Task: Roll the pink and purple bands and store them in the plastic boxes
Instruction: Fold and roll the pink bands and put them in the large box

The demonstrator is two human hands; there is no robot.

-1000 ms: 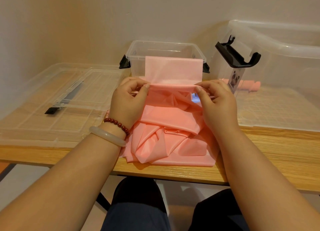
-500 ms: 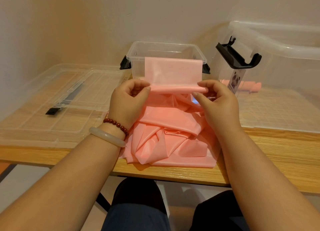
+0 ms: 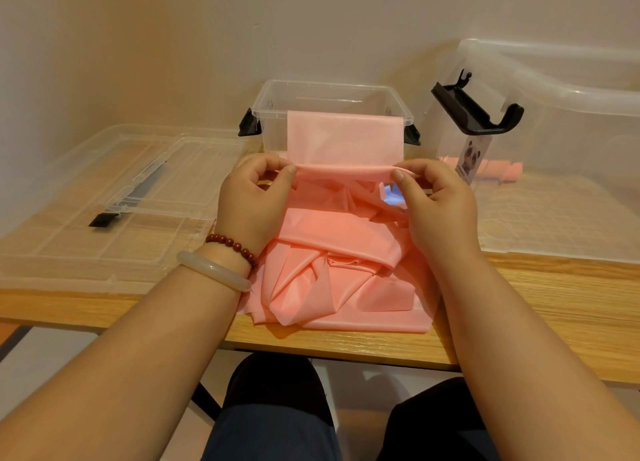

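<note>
A long pink band (image 3: pixel 343 252) lies crumpled on the wooden table in front of me. Its flat end hangs over the front rim of a small clear plastic box (image 3: pixel 273 93) with black clips. My left hand (image 3: pixel 252 201) and my right hand (image 3: pixel 436 204) each pinch one side of a narrow fold across the band, just below the box. A large clear box (image 3: pixel 561 90) stands at the right with rolled pink bands (image 3: pixel 502 171) inside. No purple band is in view.
Two clear lids (image 3: pixel 114 197) are stacked on the table at the left. The large box's black latch (image 3: pixel 474 109) sticks out toward the small box. The table's front edge (image 3: pixel 346 349) runs just below the band. A wall stands close behind.
Both hands have raised the folded edge of the band a little toward the small box and tightened the fold. The crumpled heap below has stayed in place.
</note>
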